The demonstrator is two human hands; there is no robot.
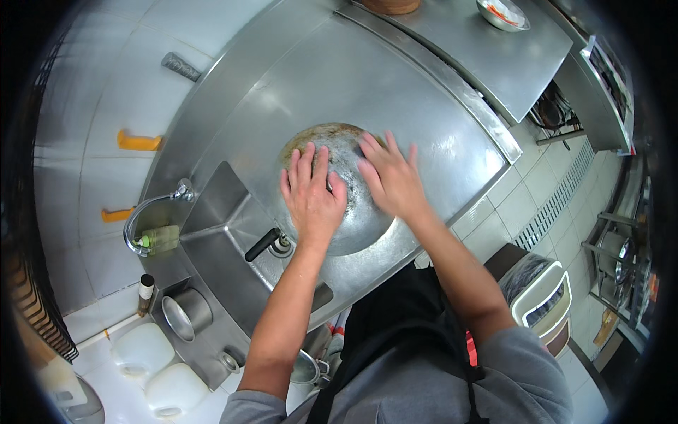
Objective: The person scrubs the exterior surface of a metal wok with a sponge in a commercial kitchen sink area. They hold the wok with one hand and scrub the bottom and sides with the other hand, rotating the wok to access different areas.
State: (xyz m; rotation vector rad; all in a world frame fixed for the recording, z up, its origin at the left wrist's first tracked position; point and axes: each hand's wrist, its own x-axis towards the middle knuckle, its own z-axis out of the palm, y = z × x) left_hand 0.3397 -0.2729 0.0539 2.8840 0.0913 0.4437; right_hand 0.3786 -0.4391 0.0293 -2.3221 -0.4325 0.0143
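Observation:
An upturned metal wok point(356, 233) lies with its rounded, stained underside up on the stainless steel counter point(328, 69), partly over the sink's edge. Its black handle point(262, 245) sticks out over the sink. My left hand point(313, 196) rests flat on the wok's left part, fingers spread. My right hand point(393, 177), somewhat blurred, is at the wok's right edge with its fingers spread; whether it touches the metal is unclear. Neither hand shows anything in its grip.
The sink point(222, 265) has a curved faucet point(139, 206) and a soap bottle point(161, 239) beside it. A steel pot point(186, 314) stands at the lower left. White plastic jugs point(143, 350) are below. A metal bowl point(503, 15) sits on the far counter. A bin point(545, 302) stands right.

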